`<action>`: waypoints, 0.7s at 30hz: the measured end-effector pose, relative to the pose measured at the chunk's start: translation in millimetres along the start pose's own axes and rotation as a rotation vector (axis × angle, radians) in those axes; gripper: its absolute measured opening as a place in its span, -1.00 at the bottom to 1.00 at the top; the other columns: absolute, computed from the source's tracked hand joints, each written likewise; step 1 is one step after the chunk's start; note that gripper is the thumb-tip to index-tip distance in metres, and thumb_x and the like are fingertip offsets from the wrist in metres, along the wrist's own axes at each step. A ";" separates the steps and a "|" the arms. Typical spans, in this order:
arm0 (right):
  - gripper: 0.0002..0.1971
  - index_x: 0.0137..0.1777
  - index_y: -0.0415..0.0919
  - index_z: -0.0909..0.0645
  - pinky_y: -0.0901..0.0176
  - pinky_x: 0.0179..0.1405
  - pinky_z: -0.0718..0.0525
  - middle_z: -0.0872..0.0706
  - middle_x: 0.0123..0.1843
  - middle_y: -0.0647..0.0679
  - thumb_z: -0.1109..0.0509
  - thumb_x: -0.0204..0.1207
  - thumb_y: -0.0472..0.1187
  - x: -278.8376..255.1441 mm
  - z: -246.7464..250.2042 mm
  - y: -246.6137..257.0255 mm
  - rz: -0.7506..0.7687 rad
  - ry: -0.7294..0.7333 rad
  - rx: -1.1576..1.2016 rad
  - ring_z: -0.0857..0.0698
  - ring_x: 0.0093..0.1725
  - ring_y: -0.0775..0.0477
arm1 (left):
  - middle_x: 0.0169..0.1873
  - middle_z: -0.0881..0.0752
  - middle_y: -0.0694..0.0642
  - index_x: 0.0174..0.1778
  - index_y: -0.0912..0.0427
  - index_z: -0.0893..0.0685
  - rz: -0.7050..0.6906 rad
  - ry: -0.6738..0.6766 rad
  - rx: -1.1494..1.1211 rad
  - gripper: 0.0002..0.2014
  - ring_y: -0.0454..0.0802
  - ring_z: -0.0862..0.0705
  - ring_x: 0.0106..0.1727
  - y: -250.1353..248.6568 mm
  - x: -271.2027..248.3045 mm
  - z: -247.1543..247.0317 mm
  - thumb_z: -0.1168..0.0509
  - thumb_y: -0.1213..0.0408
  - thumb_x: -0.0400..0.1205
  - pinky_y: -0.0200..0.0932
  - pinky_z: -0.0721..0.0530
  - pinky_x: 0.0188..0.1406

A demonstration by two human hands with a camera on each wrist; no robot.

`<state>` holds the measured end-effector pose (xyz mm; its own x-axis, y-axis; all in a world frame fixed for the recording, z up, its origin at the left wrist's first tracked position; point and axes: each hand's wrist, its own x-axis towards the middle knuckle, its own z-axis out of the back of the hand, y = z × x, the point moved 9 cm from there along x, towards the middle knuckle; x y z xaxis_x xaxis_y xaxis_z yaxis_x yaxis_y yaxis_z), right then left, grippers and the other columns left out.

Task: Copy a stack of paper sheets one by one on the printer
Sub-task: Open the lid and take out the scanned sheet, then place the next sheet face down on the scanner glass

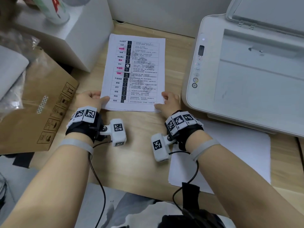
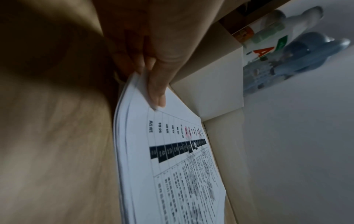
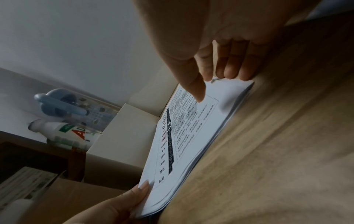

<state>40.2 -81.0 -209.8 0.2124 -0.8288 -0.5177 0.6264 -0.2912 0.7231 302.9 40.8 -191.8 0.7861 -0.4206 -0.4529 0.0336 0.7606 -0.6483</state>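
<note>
At centre frame of the head view, on a light wooden desk (image 1: 139, 137): one stack of printed sheets (image 1: 133, 71), several leaves thick, top page a table with black icon cells and pink highlights, lying lengthwise away from the person. Left hand (image 1: 89, 99) at the stack's lower left corner, thumb (image 2: 157, 91) laid flat on the top page, remaining fingers curled beneath the edge, the corner lifted slightly off the desk and pinched between them. Right hand (image 1: 170, 100) at the lower right corner, thumb (image 3: 193, 84) on the top page, fingers (image 3: 235, 68) tucked at the stack's side edge, likewise gripping. Right of frame: white printer (image 1: 246, 71), scanner lid raised, glass exposed, control buttons down its left margin, close beside the stack but apart from it. Lower right: blank white sheets (image 1: 230, 158) partly under the printer's front edge. Left of frame: brown cardboard box (image 1: 41, 112); above it a white box (image 1: 74, 38) carrying a white bottle (image 1: 52, 9) with red lettering.
</note>
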 end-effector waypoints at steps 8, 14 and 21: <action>-0.20 0.61 -0.05 -0.16 0.05 0.57 -0.16 -0.17 0.54 -0.10 -0.47 0.42 -0.17 -13.3 -9.8 5.7 0.059 0.008 -0.222 -0.19 0.53 -0.10 | -0.26 -0.76 0.01 -0.38 0.06 -0.70 -0.041 -0.096 -0.016 -0.85 0.05 -0.71 -0.26 -4.8 -8.2 23.0 -0.49 0.12 0.43 -0.09 -0.72 -0.13; -0.13 0.61 -0.01 -0.17 0.11 0.51 -0.12 -0.15 0.58 -0.07 -0.55 0.36 0.01 -49.7 -33.1 58.9 0.401 0.155 -0.382 -0.18 0.56 -0.10 | -0.43 -0.62 0.05 -0.39 0.21 -0.62 -0.238 0.043 -0.199 -0.71 -0.06 -0.63 -0.48 -50.2 -42.4 25.5 -0.42 0.08 0.50 -0.22 -0.49 -0.42; -0.55 0.44 -0.19 -0.44 0.09 0.25 -0.45 -0.53 0.35 -0.18 -0.31 0.54 -0.31 -83.2 2.3 79.1 0.490 0.107 -0.327 -0.50 0.35 -0.19 | -0.58 -0.57 -0.15 -0.53 0.01 -0.61 -0.420 0.293 -0.398 -0.64 -0.27 -0.61 -0.52 -115.2 -118.2 7.3 -0.34 0.21 0.63 -0.40 -0.52 -0.46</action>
<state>70.4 -36.2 -108.5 0.5984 -0.7718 -0.2151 0.6312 0.2888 0.7199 210.6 6.5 -59.1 0.5527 -0.8028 -0.2235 0.0253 0.2843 -0.9584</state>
